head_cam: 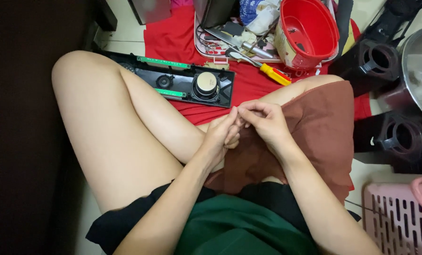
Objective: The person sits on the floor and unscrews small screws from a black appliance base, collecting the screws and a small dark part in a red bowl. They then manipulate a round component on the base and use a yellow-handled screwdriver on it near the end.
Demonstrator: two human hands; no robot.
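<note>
My left hand (223,137) and my right hand (264,122) meet over my crossed legs, fingertips pinched together. Whatever sits between the fingers is too small to make out. Under my right hand a brown cloth (319,127) covers my knee. Just beyond the hands, on a red cloth (173,38), lies a black speaker panel (182,82) with a round speaker cone (206,84) and green circuit strips. A yellow-handled screwdriver (273,73) lies to the right of the panel.
A red plastic tub (310,28) and a tray of tools and wires (220,42) sit at the back. Black speaker housings (376,61) and a metal pot (419,71) stand at right. A pink basket (400,217) is at the lower right. A dark wall fills the left.
</note>
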